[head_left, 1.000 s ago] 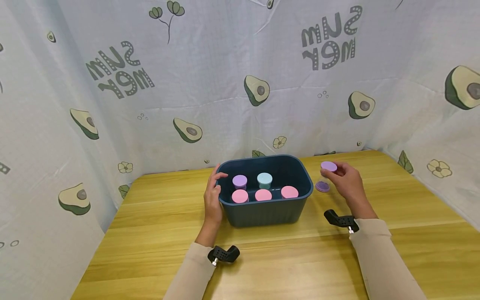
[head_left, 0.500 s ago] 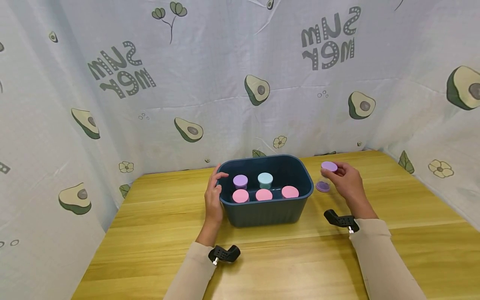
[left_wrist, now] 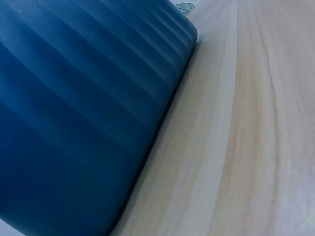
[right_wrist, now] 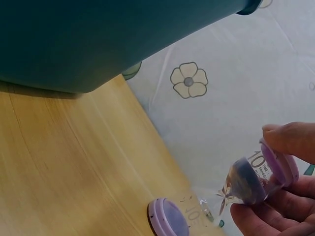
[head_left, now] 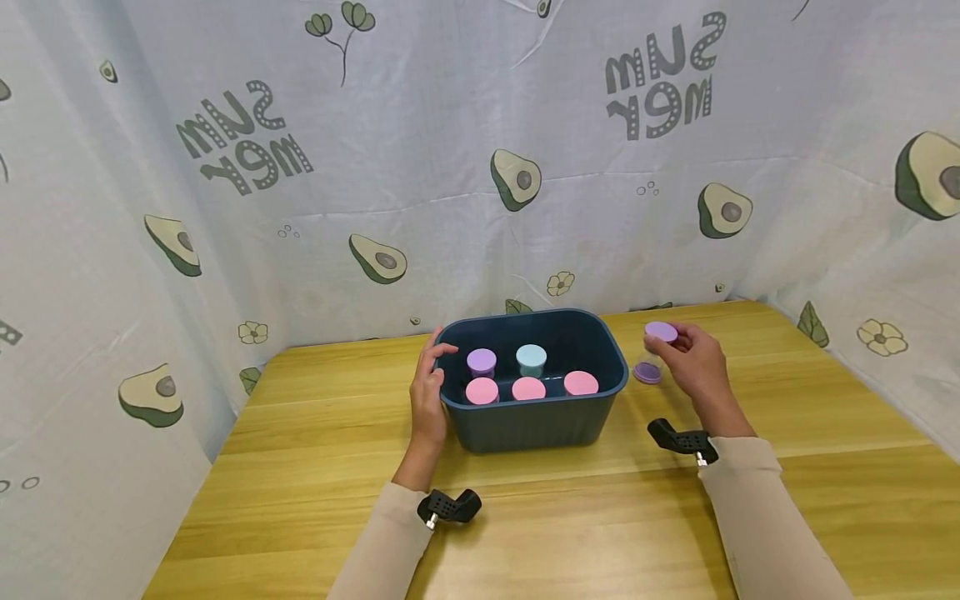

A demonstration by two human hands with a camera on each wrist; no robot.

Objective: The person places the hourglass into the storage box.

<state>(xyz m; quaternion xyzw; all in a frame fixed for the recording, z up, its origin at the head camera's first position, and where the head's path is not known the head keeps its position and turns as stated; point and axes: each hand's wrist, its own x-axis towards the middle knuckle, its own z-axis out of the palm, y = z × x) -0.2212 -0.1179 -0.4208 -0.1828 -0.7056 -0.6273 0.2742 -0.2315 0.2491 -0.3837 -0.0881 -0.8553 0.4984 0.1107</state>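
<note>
Right hand (head_left: 693, 362) pinches purple-capped clear plastic hourglass timer (right_wrist: 256, 177) by its top cap.
Light, smooth, likely fragile: hold both caps. Left hand (head_left: 426, 392) fingers relaxed against dark blue ribbed plastic bin (head_left: 532, 417).

Bright, even, soft light all round.
Head view bends at its edges; both wrist views go soft up close.

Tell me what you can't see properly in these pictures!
- Left hand: absent from the left wrist view, where the blue bin fills most of the frame.
- Jars in the bin: in the head view only their lids show; the bin's wall hides their bodies.
- Purple-lidded jar held by the right hand: contents blurred in the right wrist view, fingers covering part.
- Second purple jar on the table: cut off by the right wrist view's bottom edge.
</note>
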